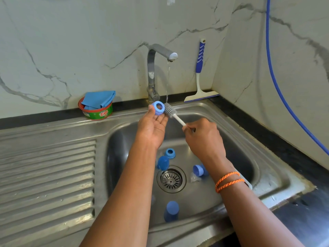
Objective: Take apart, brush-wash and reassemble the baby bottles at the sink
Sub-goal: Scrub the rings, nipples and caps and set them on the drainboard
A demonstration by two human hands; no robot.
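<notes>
Over the far part of the steel sink (231,122), under the running tap (156,68), the left hand (153,129) pinches a blue plastic collar ring (159,108) at its fingertips. The right hand (203,138) curls round the white handle of a grey bristled brush (171,113) touching the ring's right edge. Loose blue caps (171,211) lie around the drain (171,179) on the basin floor below.

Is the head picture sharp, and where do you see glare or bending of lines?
Head view: mostly sharp around the blue collar ring and bottle brush; bright glare on the sink rim at right; wide-angle lens curves the counter edges.
</notes>
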